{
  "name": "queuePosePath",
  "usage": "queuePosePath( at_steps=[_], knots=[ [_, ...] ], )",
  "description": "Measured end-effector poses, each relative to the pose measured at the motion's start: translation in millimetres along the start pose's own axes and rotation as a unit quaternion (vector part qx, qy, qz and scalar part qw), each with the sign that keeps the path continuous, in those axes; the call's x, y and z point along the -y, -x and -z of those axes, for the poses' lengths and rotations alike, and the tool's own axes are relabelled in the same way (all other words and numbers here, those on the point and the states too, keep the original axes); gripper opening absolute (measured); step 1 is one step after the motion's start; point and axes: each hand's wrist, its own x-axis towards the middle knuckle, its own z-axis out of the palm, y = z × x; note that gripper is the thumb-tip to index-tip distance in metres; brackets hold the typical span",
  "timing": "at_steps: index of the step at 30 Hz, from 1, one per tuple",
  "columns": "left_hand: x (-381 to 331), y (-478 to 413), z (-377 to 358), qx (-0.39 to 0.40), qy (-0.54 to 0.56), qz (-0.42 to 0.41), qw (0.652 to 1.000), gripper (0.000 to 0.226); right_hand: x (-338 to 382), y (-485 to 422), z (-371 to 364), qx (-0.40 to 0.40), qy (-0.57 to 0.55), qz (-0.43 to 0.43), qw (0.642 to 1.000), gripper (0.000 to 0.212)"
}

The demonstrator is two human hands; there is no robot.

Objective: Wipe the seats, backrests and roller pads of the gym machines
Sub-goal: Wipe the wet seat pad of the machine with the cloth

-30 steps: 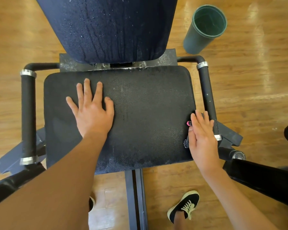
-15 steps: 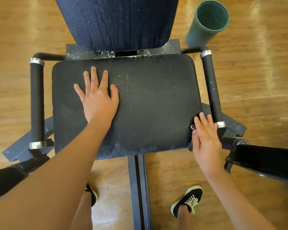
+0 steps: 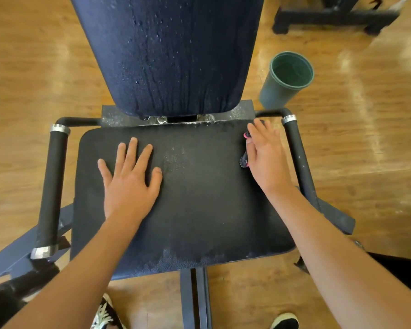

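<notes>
The black padded seat fills the middle of the frame, speckled with pale droplets near its centre and along its lower edge. The dark blue backrest rises above it at top centre, streaked and beaded with moisture.

The left hand lies flat on the left half of the seat, palm down and fingers spread apart. The right hand is at the seat's upper right corner, its fingers nearly straight and close together over a small dark wiping item with pink parts, pressing it against the pad. Most of that item is hidden under the hand, so what it is cannot be told.

Black foam-covered handles flank the seat, one at the left and one at the right, the latter just beside the right hand. A dark green cup stands on the wooden floor right of the backrest. A shoe shows at the bottom edge.
</notes>
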Motion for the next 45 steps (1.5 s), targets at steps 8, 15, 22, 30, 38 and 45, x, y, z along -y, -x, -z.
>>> queuePosePath(
  at_steps=[8, 15, 22, 30, 38, 45],
  knots=[
    [-1.2, -5.6, -2.0, -0.023, 0.016, 0.078, 0.997, 0.065, 8.4, 11.3, 12.1, -0.003, -0.001, -0.090, 0.996, 0.059],
    [1.8, -5.8, -1.8, -0.022, 0.007, 0.069, 0.997, 0.072, 19.0, 34.7, 5.9, 0.049, -0.060, -0.134, 0.988, 0.072],
    [-1.8, -4.7, -3.0, -0.025, -0.008, 0.074, 0.997, 0.072, 15.9, 8.3, -0.6, 0.018, -0.078, -0.141, 0.987, 0.061],
    [-1.9, -5.6, -3.2, -0.029, -0.019, 0.072, 0.997, 0.071, 19.7, -12.0, -2.2, 0.029, -0.086, -0.111, 0.990, 0.065],
    [-2.5, -6.4, -4.3, -0.026, -0.018, 0.074, 0.997, 0.071, 18.9, -23.9, 12.3, 0.078, 0.024, -0.059, 0.995, 0.052],
    [-1.9, -6.4, -5.5, -0.033, -0.018, 0.070, 0.997, 0.069, 51.1, -22.5, -12.8, -0.011, 0.046, 0.064, 0.997, 0.045]
  ],
)
